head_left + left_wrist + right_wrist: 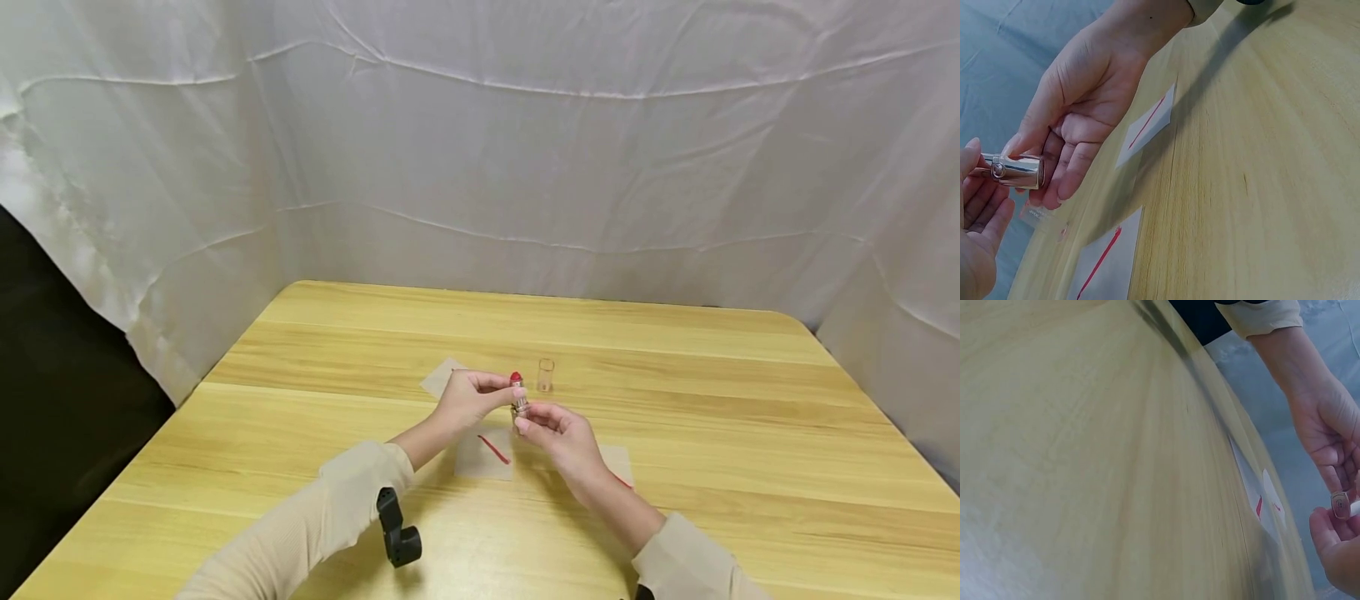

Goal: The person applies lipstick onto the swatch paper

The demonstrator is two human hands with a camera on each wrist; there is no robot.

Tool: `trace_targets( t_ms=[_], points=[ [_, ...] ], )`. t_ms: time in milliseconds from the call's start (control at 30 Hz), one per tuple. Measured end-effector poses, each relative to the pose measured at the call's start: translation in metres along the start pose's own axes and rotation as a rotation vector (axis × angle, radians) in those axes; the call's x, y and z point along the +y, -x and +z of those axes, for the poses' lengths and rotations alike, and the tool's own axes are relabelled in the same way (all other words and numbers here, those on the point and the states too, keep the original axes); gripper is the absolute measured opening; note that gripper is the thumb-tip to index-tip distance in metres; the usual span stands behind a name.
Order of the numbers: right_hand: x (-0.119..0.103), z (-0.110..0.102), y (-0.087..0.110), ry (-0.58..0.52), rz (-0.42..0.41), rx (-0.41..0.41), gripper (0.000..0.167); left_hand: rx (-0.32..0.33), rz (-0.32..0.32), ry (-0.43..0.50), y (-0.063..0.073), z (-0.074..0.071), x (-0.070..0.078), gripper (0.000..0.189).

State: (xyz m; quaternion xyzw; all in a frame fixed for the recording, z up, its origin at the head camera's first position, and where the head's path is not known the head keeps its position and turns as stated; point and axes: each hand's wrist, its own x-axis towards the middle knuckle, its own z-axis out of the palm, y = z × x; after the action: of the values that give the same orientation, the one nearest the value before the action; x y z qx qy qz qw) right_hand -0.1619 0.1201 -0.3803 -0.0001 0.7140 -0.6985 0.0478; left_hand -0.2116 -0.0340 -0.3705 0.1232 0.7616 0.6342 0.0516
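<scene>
Lipstick [519,402] upright, or nearly so, between both hands above the table [675,367], its red tip poking out just above the left fingers! Left hand [472,395] pinches the upper tube between thumb and fingers; right hand [564,440] grips the base just below, fingertips closed in narrow. Looks like a twist of the tube, winding the stick up or down; I can't tell which. Next move calls for a steady base while the other part turns, tip kept clear of skin. Clear cap [546,376] stands just beyond, red-streaked paper [472,462] nearer.
</scene>
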Motion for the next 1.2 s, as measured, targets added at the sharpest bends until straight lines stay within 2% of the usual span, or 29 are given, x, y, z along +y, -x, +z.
trace_targets(
  t_ms=[233,467,767,967,1200],
  points=[
    [0.005,0.0,-0.001,0.048,-0.032,0.029,0.028,0.007,-0.009,-0.009,0.002,0.001,0.004,0.024],
    [0.005,0.001,-0.002,0.078,-0.044,0.062,0.023,-0.001,-0.028,-0.036,0.007,0.001,0.016,0.021],
    [0.002,-0.002,-0.003,0.126,-0.038,0.041,0.023,-0.005,-0.019,-0.037,0.001,0.001,0.003,0.023],
    [0.001,-0.002,-0.003,0.128,-0.036,0.031,0.021,-0.011,-0.002,-0.036,0.002,0.001,0.004,0.023],
    [0.003,0.001,-0.004,0.115,-0.046,0.058,0.018,0.004,-0.006,-0.043,0.001,0.004,0.005,0.021]
  ],
)
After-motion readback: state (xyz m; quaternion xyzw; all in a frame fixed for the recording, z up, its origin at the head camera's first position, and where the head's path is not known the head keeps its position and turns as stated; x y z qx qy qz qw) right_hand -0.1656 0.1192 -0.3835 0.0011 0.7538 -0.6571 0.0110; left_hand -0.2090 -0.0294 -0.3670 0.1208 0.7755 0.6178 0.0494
